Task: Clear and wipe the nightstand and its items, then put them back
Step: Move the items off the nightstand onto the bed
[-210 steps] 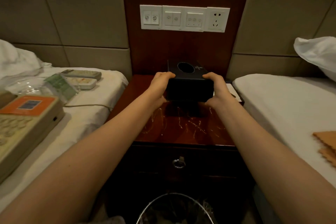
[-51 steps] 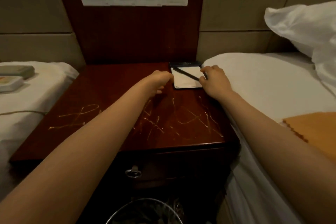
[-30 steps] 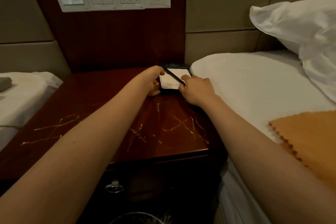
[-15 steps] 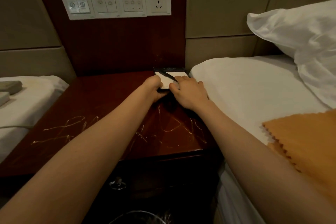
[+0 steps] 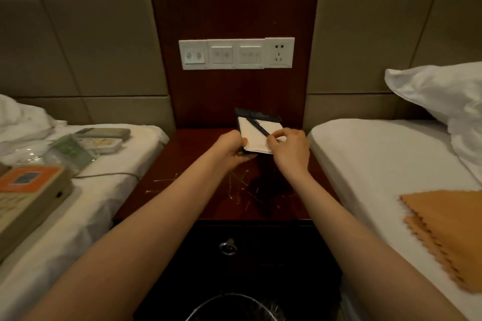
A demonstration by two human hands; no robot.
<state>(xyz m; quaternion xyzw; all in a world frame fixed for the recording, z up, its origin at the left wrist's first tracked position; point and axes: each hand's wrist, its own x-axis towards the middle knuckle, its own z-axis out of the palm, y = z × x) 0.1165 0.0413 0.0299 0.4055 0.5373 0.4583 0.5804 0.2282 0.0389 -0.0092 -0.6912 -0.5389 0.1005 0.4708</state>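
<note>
Nightstand point(image 5: 260, 203) item in hand: the notepad tray point(image 5: 258, 135), pen point(image 5: 257, 126) across it, seemingly raised above the back of the top. Left hand point(image 5: 230, 150) and right hand point(image 5: 289, 150) clamp their fingers on its near edges. Telephone point(image 5: 28, 195) and remotes point(image 5: 104, 135) already lie on the left bed; the orange cloth point(image 5: 448, 221) lies unused, so wiping and returning remain.

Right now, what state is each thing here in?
notepad, held up, tilted
pen, lying diagonally across the notepad
left grip, holds the notepad's lower left corner
right grip, pinches the notepad's right edge by the pen
drawer, shut
socket, nothing plugged in
orange cloth, lying on the right bed
nightstand, top streaked
</note>
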